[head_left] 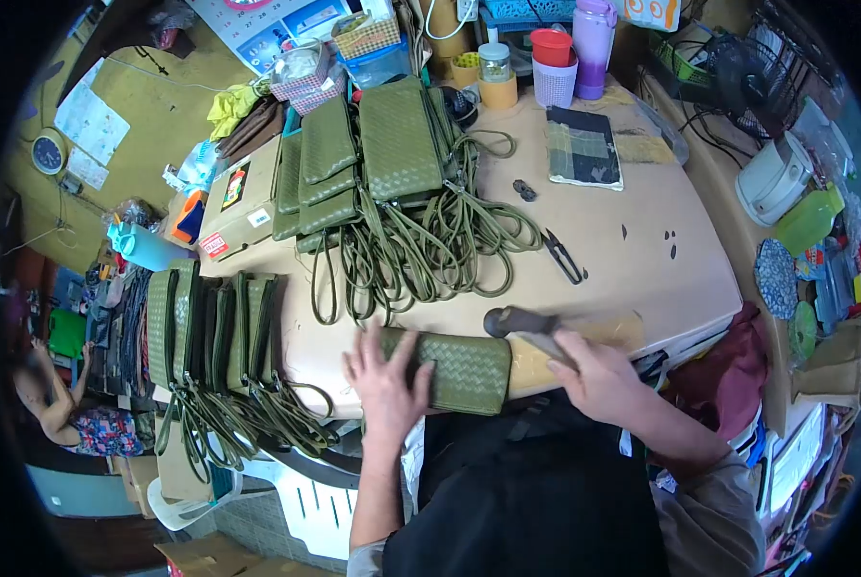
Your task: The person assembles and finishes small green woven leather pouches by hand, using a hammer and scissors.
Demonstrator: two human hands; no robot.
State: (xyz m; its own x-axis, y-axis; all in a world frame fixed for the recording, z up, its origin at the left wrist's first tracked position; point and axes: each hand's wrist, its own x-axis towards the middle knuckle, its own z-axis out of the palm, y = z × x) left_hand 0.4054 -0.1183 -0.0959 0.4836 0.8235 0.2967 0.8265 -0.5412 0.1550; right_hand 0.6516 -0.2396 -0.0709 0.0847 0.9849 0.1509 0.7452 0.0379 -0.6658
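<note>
A green woven wallet (464, 373) lies flat at the table's near edge. My left hand (388, 370) rests on its left end, fingers spread. Just right of the wallet, my right hand (599, 377) is wrapped round the handle of a hammer (519, 323), its dark head slightly blurred above the wallet's right end. Beyond the wallet are stacked green woven wallets (402, 144) with looped wrist straps (430, 245). Another row of green wallets (176, 322) stands on edge at the left, straps hanging down.
Pliers (563, 257) and a dark-covered notebook (584, 149) lie on the table's right half. A cardboard box (241, 207) sits behind the wallets at left. Cups and a purple bottle (594, 48) stand at the back. Another person (65, 404) is at far left.
</note>
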